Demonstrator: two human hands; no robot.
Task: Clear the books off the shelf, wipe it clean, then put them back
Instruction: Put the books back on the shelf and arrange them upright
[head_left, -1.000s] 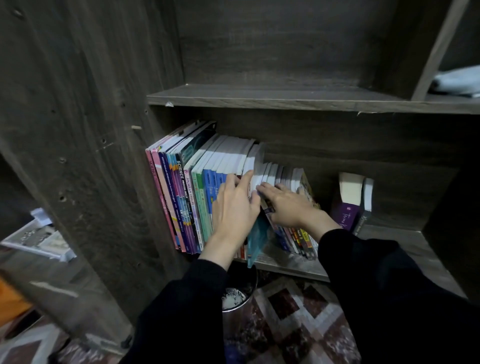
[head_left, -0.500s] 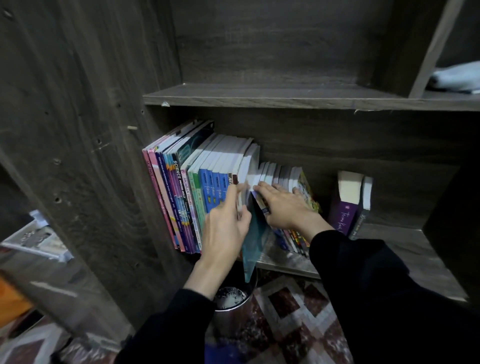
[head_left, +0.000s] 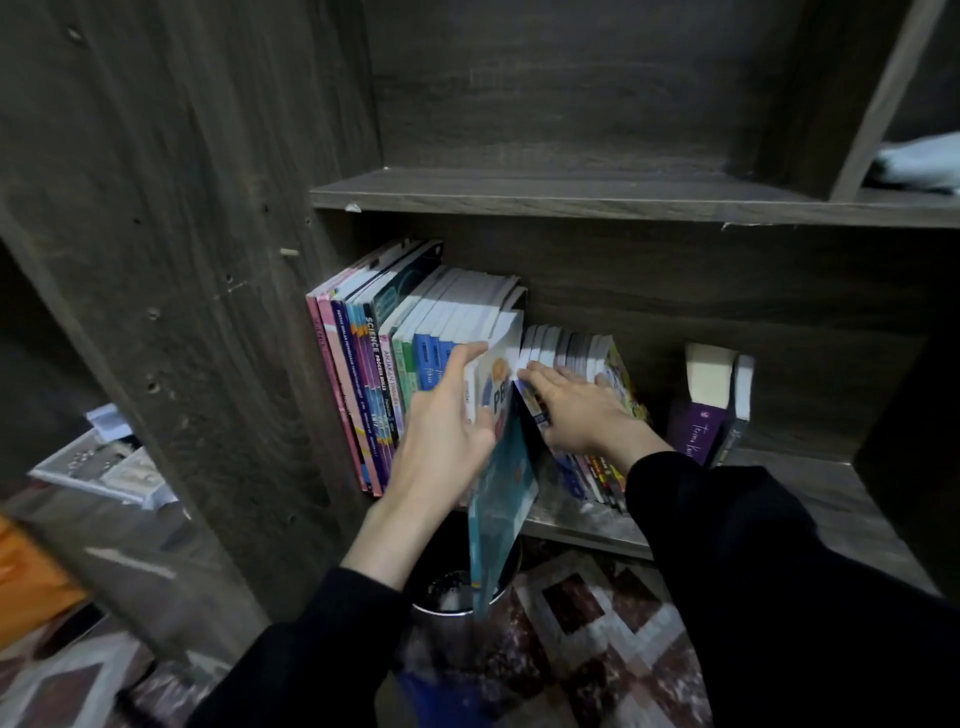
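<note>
One metal bin (head_left: 453, 597) is standing on the floor, just under the front edge of the shelf (head_left: 831, 499). One teal book (head_left: 503, 493) is hanging tilted over that edge, its lower corner dipping towards the bin. The left hand (head_left: 441, 436) is gripping this book, thumb lying up along the spines and fingers curling behind the cover. The right hand (head_left: 576, 410) is lying flat with straight fingers, pressing a leaning row of small books (head_left: 597, 470) rightward and holding nothing. Tall books (head_left: 374, 374) are standing packed against the left wall, too tightly to count. Bare board is lying open right of the small books, then two books (head_left: 706, 421) are leaning near the right wall. The upper shelf (head_left: 571, 195) is sitting close above the tallest books.
</note>
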